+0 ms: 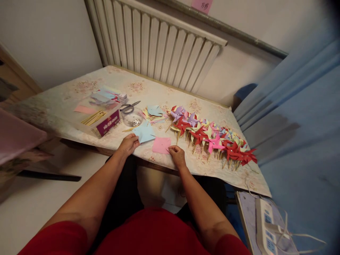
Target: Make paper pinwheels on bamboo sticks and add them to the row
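My left hand (129,144) is closed on the near left corner of a light blue paper square (144,132), which has slits cut in from its corners. Beside it on the tablecloth lies a pink paper square (160,144) with a small dark mark at its middle. The fingers of my right hand (176,154) pinch this pink square at its right edge. Just beyond the blue square stands a clear round tub (132,117) of small shiny pins. A pile of cut paper squares (154,111) lies to the right of the tub.
Rows of finished paper pinwheels (207,132) on sticks fill the table's right side. At left, a box of thin wooden sticks (94,118) stands near scissors (130,106) and more coloured paper (85,108). A power strip (265,226) with cables is at lower right, below a blue curtain (300,117).
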The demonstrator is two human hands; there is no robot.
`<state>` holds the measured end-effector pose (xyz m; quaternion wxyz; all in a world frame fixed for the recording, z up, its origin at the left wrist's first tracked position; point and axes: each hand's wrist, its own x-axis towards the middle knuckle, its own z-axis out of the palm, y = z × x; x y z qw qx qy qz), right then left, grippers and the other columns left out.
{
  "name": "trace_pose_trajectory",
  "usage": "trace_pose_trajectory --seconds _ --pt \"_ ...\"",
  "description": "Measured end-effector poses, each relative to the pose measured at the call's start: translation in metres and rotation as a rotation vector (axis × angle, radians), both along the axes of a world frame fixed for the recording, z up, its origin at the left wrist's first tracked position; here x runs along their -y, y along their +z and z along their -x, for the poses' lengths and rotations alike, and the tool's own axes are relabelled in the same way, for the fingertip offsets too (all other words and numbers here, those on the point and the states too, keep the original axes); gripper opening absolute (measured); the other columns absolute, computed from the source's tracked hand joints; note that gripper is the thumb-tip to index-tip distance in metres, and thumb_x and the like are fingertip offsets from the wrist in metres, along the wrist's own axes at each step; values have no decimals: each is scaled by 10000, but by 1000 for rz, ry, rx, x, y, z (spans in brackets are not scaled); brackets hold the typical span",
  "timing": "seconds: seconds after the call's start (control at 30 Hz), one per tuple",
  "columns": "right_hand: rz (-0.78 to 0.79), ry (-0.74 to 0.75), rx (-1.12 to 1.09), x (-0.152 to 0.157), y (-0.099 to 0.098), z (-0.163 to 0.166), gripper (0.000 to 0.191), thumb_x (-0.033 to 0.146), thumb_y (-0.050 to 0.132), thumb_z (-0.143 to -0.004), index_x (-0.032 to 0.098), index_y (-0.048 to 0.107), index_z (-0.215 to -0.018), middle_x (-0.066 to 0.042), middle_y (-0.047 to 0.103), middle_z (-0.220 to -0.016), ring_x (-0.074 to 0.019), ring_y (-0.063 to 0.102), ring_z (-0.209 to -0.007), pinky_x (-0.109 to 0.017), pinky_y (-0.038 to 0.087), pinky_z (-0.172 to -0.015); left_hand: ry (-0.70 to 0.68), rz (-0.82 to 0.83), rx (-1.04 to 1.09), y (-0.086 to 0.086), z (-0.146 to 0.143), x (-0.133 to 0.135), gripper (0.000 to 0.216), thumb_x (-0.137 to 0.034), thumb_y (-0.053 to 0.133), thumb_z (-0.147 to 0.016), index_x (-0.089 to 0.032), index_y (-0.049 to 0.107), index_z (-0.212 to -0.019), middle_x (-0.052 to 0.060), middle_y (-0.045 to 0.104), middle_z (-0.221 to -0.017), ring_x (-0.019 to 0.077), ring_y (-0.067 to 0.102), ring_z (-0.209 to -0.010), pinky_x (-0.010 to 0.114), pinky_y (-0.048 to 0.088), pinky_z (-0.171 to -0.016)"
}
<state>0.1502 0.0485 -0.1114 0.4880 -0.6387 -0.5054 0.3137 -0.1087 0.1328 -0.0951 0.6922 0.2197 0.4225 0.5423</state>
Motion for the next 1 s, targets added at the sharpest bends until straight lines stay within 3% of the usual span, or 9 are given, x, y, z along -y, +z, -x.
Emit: trace_pose_trajectory --seconds 0.4,1.0 --pt "1 48 21 1 2 -1 188 334 603 -711 194 709 -778 -19 732 -764 -170 619 -690 -278 479 -691 2 14 -6 2 -1 0 220 -24 662 -656 -169 503 -699 -5 610 -643 132 644 -613 268 568 -658" --pt "-48 -4 -26 11 4 -12 194 342 592 -714 187 691 -777 -31 717 -765 -187 623 -745 -297 489 -742 7 12 21 3 -1 0 224 -12 657 -652 -175 508 -688 -19 582 -615 120 611 -568 283 575 -660"
